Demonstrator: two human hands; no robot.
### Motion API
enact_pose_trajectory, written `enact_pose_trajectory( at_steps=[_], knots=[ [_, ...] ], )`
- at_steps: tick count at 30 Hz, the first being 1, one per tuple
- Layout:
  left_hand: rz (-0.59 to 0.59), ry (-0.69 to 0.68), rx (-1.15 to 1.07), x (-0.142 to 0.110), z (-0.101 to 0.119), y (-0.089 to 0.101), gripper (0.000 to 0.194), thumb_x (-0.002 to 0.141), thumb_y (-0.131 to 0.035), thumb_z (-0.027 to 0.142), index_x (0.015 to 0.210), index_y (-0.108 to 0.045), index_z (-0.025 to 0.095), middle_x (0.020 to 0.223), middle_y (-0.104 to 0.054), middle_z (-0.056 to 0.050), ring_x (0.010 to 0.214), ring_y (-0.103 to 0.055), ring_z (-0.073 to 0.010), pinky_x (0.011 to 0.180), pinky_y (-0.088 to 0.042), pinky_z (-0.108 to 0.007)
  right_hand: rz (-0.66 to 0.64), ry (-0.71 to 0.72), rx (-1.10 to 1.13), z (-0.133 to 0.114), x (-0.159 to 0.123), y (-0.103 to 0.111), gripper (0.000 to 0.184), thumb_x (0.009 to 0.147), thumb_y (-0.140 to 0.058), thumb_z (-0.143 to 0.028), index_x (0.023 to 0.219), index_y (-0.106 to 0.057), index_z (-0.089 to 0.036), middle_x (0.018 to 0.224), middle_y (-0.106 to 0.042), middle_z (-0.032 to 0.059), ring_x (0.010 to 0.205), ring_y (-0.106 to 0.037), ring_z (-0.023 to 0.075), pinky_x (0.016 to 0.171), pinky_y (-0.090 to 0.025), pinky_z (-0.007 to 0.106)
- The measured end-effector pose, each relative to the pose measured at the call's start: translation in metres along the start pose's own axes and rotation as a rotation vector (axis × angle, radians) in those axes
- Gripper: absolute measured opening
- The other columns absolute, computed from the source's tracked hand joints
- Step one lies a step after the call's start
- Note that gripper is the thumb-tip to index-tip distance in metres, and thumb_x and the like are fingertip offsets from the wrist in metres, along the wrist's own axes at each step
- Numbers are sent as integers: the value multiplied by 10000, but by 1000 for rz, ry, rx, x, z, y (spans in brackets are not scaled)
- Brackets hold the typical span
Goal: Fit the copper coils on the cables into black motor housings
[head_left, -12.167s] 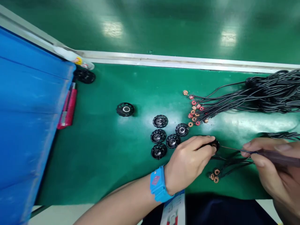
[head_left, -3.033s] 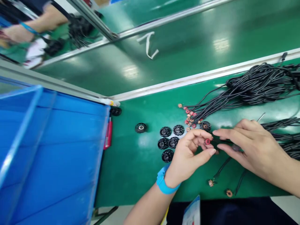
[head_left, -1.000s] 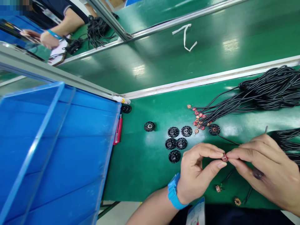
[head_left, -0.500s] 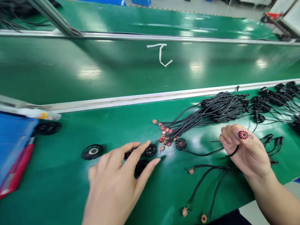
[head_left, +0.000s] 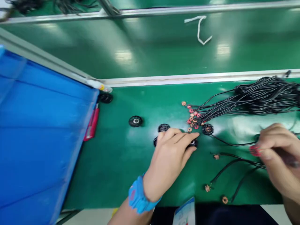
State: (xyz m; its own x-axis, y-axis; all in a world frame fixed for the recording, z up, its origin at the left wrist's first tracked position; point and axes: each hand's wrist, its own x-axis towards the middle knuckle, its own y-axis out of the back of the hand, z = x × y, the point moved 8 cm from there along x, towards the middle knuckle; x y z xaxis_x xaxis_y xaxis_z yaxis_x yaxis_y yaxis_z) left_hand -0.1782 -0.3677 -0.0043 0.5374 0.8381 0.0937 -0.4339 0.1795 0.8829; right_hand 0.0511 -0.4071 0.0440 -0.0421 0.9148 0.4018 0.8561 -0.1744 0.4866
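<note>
My left hand (head_left: 170, 159), with a blue wrist strap (head_left: 138, 197), lies over the group of black round housings (head_left: 163, 127), and its fingertips close on one black housing (head_left: 193, 143). My right hand (head_left: 280, 156) is closed on a small red wound coil (head_left: 255, 150) with a black wire, and a thin dark tool lies along its fingers. A housing with a coil fitted (head_left: 207, 129) lies just past my left fingertips, its black lead running right.
A bundle of black wires (head_left: 262, 98) with several small coils (head_left: 192, 117) at its ends lies at the right. A blue crate (head_left: 39, 134) fills the left, with a red tool (head_left: 92, 124) beside it. Loose wired coils (head_left: 224, 199) lie near the front edge. A lone housing (head_left: 135, 121) sits apart.
My left hand has moved right over the housings and closed its fingertips on one. My right hand has dropped lower and to the right with the red coil. The camera has swung left.
</note>
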Motion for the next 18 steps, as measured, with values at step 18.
enact_pose_trajectory(
  at_steps=[18],
  knots=[
    [-4, -84, -115, 2, 22, -25, 602, 859, -805, 576, 1305, -668, 194, 936, -713, -28, 899, -598, -235, 771, -427, -383, -314, 391, -658, -9, -26, -56, 315, 929, -763, -181, 1224, -658, -213, 952, -752, 18, 799, -543, 190, 736, -390, 379]
  ],
)
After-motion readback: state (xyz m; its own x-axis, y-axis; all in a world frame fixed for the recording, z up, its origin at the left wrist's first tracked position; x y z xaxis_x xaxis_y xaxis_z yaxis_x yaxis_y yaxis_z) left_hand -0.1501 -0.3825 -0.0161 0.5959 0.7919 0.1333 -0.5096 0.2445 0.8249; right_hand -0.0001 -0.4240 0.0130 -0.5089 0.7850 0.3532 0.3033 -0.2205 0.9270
